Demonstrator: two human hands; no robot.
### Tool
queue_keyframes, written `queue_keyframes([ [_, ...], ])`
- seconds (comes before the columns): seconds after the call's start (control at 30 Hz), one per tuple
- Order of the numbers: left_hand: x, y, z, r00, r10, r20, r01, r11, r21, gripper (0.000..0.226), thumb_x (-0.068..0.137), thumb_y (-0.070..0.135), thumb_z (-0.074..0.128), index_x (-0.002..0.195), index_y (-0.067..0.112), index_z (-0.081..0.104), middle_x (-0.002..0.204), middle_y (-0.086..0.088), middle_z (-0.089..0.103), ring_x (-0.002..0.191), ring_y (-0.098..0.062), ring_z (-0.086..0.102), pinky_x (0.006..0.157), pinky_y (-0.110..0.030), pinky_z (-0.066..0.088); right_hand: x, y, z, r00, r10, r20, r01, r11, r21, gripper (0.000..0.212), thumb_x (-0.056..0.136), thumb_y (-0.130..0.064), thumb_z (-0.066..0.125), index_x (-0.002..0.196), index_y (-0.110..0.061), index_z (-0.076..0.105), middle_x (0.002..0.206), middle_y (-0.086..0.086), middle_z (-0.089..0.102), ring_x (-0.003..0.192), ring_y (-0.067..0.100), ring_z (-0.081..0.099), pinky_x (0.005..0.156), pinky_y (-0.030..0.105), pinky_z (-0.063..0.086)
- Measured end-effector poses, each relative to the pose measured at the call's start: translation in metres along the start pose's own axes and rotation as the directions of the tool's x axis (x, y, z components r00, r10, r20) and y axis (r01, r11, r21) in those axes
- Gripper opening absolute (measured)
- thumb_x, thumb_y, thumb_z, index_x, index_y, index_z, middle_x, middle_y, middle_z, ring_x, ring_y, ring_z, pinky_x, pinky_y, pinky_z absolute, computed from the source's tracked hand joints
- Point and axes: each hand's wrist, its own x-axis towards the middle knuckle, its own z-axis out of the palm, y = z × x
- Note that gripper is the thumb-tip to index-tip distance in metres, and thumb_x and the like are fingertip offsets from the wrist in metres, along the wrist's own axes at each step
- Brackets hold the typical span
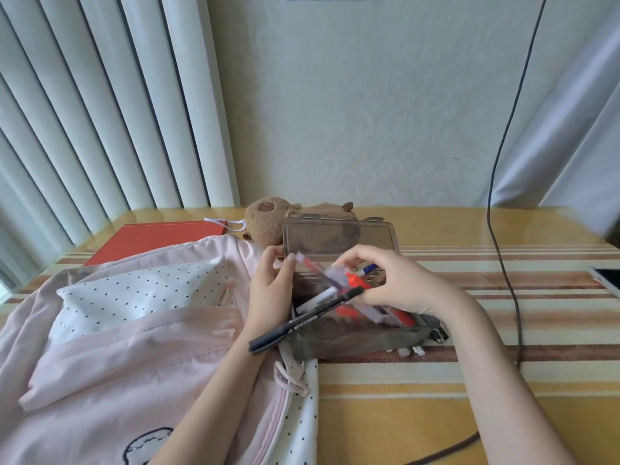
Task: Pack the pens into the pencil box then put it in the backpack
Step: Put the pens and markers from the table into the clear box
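Pens (349, 297) are lying bunched and slanting across the open box (355, 333) on the bench (469, 380). Right hand (396, 283) is closing its grip around the bundle; left hand (271, 293) is pinching one pen's end. A black pen (302, 322) is overhanging toward the backpack (134, 330).

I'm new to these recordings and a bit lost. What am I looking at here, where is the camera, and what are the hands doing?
There is no machine: a person's bare hands, filmed by a wide-angle camera on their head, looking down at a striped table. The left hand and right hand gather a bundle of pens over an open, smoky-clear pencil box; a black marker sticks out over its edge. A pink backpack lies on the left. Behind are a plush toy and a red folder.
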Motion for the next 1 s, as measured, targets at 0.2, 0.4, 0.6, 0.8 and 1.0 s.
queue_keyframes([
  [0.2,0.003,-0.006,0.001,0.997,-0.066,-0.029,0.067,0.998,0.018,0.013,0.095,0.017,0.05,0.082,0.014,0.048,0.066,-0.005,0.047,0.06,-0.007,0.047,0.062,-0.022,0.04,0.0,0.005,-0.001,1.0,-0.004,0.004,0.004,1.0,-0.02,0.033,0.085,-0.018,0.066,0.11,-0.04,0.063,0.132,-0.024,0.052,0.124,0.0,0.045,0.101,0.03,0.038],
  [0.4,0.005,-0.009,0.002,0.996,-0.06,-0.061,0.064,0.995,0.079,0.012,0.094,0.019,0.05,0.084,0.012,0.049,0.066,0.004,0.047,0.061,-0.006,0.044,0.06,-0.02,0.039,-0.011,-0.029,-0.005,0.988,-0.094,0.12,0.096,0.995,-0.006,0.011,0.079,-0.042,0.069,0.09,-0.038,0.069,0.095,-0.018,0.064,0.088,0.005,0.056,0.076,0.026,0.045],
  [0.6,0.006,-0.011,0.0,0.995,-0.088,-0.039,0.089,0.995,0.044,0.015,0.093,0.019,0.052,0.079,0.016,0.049,0.065,0.003,0.044,0.063,-0.013,0.041,0.064,-0.031,0.036,-0.001,-0.032,0.028,0.967,-0.044,0.252,0.063,0.996,-0.067,0.025,0.074,-0.035,0.077,0.088,-0.023,0.059,0.089,-0.005,0.062,0.061,-0.002,0.046,0.057,0.013,0.039],
  [0.8,0.005,-0.011,0.0,0.995,-0.098,-0.031,0.1,0.993,0.056,0.015,0.093,0.021,0.052,0.084,0.01,0.052,0.07,-0.001,0.048,0.07,-0.015,0.044,0.066,-0.031,0.038,0.002,-0.017,0.025,0.95,0.056,0.307,-0.025,0.994,-0.106,0.016,0.082,-0.028,0.071,0.086,-0.028,0.056,0.076,-0.009,0.06,0.055,-0.001,0.046,0.06,0.019,0.037],
  [1.0,0.003,-0.009,-0.001,0.993,-0.102,-0.06,0.103,0.994,0.019,0.013,0.093,0.023,0.052,0.09,0.011,0.054,0.079,-0.006,0.053,0.075,-0.017,0.049,0.072,-0.034,0.041,-0.002,-0.011,0.006,0.992,0.122,0.039,-0.108,0.961,-0.256,0.026,0.071,-0.038,0.079,0.091,-0.034,0.063,0.088,-0.017,0.057,0.074,0.0,0.053,0.067,0.028,0.047],
])
